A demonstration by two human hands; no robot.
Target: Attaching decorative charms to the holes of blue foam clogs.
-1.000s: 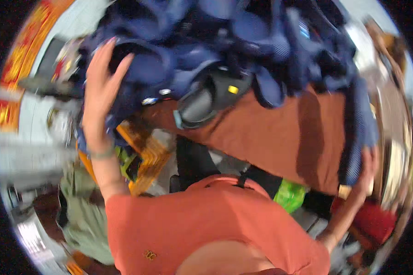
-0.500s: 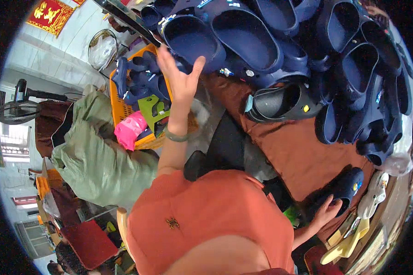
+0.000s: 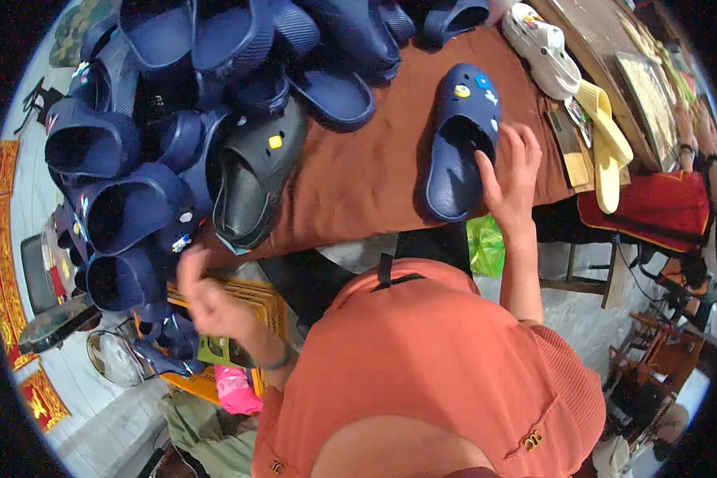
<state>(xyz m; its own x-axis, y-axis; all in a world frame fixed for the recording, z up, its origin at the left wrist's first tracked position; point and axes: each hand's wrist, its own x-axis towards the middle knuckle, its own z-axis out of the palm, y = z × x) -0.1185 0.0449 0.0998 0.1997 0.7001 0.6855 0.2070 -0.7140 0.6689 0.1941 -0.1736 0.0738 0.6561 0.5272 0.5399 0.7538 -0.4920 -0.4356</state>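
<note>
A navy blue clog (image 3: 454,183) with yellow, blue and white charms on its toe rests on the brown-covered table. My right hand (image 3: 514,175) grips its side rim, thumb at the foot opening and fingers outside. My left hand (image 3: 207,299) holds nothing; its slightly blurred fingers stretch up near the heap of navy clogs (image 3: 135,207). Between my hands, nearer the left, a black clog (image 3: 285,131) with a yellow charm lies on the brown cloth (image 3: 366,175).
At the right lie a white clog (image 3: 546,60) and pale yellow slippers (image 3: 607,163). Below my left hand stands an orange basket (image 3: 271,307) with navy footwear, a green piece and a pink bundle (image 3: 235,390). A red cloth-like item (image 3: 661,211) and other people's arms show at the far right.
My view has swung toward the right. My left hand, formerly raised with spread fingers by the clogs, is now lower and blurred. My right hand stays at the navy clog.
</note>
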